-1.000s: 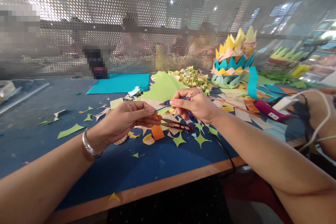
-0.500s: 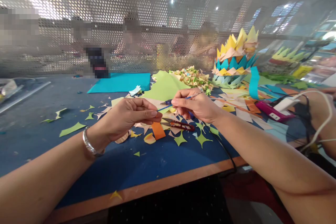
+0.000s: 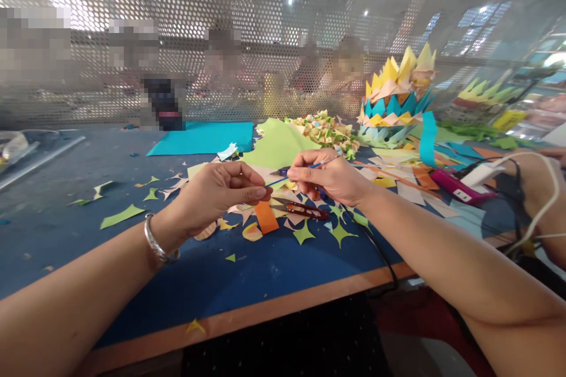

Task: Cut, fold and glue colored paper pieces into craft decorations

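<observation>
Blue stick (image 3: 277,181) pinched: left fingers (image 3: 255,192), right fingers (image 3: 300,174).

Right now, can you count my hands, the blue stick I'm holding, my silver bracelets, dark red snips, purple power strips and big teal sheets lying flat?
Your hands: 2, left hand and right hand
Held blue stick: 1
Silver bracelet: 1
Dark red snips: 1
Purple power strip: 1
Big teal sheet: 1
Total: 7

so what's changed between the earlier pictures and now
The left hand has edged slightly toward the right hand, its lower fingers drawn in. No clear grab or release shows. The right hand still holds the thin blue tool; orange strip and red snips stayed put.
</observation>
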`<state>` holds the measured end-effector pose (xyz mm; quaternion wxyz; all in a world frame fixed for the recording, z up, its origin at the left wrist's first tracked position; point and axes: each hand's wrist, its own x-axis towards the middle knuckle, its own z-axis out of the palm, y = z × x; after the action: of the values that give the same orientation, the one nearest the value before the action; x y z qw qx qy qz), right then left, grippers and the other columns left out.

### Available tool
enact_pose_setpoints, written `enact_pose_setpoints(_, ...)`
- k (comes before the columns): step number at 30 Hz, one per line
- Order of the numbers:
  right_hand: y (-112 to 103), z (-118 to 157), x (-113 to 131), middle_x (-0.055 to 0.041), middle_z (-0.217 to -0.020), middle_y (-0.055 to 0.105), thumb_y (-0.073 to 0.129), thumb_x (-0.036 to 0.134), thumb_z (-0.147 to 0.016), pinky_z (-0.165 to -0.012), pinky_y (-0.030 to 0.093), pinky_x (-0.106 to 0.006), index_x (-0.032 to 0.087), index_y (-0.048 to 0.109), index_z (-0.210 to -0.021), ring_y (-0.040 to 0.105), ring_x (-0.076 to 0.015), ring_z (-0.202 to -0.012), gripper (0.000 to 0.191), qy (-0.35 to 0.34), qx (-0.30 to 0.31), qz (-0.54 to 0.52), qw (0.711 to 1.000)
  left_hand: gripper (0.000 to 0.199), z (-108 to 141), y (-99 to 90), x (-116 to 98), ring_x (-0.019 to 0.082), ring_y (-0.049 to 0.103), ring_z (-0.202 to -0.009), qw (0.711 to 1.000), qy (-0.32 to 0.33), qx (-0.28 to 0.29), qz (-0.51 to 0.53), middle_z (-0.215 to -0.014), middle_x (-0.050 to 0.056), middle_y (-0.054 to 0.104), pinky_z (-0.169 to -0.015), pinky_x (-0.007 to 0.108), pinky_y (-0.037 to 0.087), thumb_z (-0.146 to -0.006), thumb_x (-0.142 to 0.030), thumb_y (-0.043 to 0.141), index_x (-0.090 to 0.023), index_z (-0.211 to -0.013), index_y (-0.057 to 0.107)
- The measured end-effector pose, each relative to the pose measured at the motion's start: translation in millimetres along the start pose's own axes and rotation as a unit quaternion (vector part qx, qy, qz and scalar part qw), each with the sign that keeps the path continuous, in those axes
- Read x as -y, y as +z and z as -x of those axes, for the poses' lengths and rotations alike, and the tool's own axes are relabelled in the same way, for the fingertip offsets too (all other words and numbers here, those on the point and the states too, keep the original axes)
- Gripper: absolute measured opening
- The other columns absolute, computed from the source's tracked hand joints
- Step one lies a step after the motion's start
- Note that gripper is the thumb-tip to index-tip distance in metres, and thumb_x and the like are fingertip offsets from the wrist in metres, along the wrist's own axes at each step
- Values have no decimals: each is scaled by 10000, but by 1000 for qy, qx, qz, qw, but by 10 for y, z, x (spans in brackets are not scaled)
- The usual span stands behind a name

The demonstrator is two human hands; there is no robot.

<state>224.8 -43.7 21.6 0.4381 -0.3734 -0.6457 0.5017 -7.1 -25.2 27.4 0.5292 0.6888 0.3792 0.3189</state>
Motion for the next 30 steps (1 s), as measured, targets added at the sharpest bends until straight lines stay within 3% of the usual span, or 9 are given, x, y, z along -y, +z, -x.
enact_pose_setpoints(10,-9,0,18,43,-519,632,804,327,-753,-345,417,-122,156,629,-702,541,-47,-389,249,-14,8,3,1000,182,-21,-21,21,188,752,-834,990,-42,26,130,-814,37,785,-754,264,570,-747,-311,789,-184,-783,664)
enact_pose_setpoints(17,-6,7,30,42,-527,635,807,333,-750,-348,419,-124,161,625,-703,544,-48,-394,255,-12,8,9,1000,194,-28,-35,34,197,751,-822,993,-40,27,108,-824,35,783,-763,290,574,-698,-283,814,-192,-796,674)
enact_pose_setpoints(23,-1,4,31,43,-524,635,805,323,-751,-345,413,-123,159,628,-707,545,-48,-389,245,-12,7,7,1000,172,-22,-18,20,165,748,-767,991,-38,17,128,-778,23,783,-708,237,561,-700,-256,818,-185,-775,681)
enact_pose_setpoints(30,3,8,36,41,-534,632,798,331,-758,-354,414,-131,162,626,-715,541,-48,-396,245,-14,3,24,1000,143,-12,10,29,170,746,-822,990,-40,8,138,-802,25,783,-776,257,559,-717,-233,803,-182,-775,683)
